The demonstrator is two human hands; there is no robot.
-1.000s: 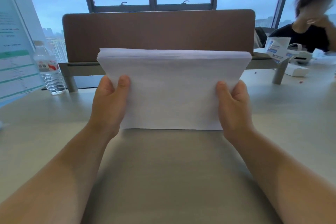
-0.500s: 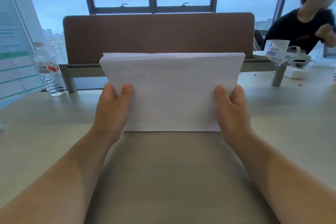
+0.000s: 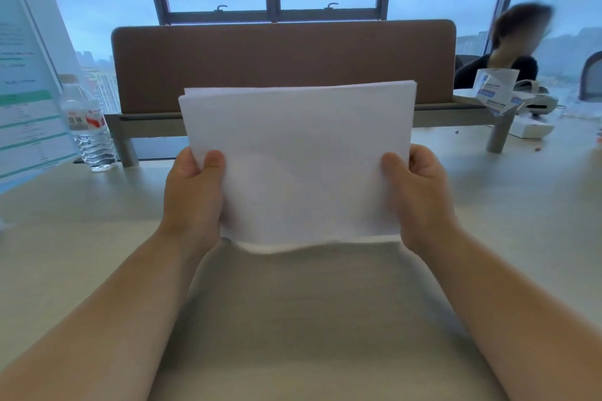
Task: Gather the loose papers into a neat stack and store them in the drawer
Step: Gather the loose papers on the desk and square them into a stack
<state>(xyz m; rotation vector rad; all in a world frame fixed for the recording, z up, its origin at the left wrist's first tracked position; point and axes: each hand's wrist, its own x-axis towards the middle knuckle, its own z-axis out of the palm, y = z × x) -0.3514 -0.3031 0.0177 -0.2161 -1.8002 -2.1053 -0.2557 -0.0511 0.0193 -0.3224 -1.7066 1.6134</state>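
A stack of white papers [image 3: 299, 159] stands nearly upright in front of me over the pale desk [image 3: 293, 319]. My left hand [image 3: 193, 195] grips its left edge, thumb on the front sheet. My right hand [image 3: 420, 192] grips the right edge the same way. The bottom edge of the stack looks wavy and blurred just above the desk; whether it touches the desk I cannot tell. The top edges are slightly uneven at the left corner. No drawer is in view.
A brown divider panel [image 3: 283, 62] runs across the back of the desk. A water bottle [image 3: 86, 127] stands at the left beside a printed sign [image 3: 26, 101]. At the right are a white-and-blue box [image 3: 495, 91], small white devices and a seated person [image 3: 511, 45].
The stack has dipped and tilted, its right top corner now higher than the left. Its bottom edge has gone wavy. Both hands keep their hold.
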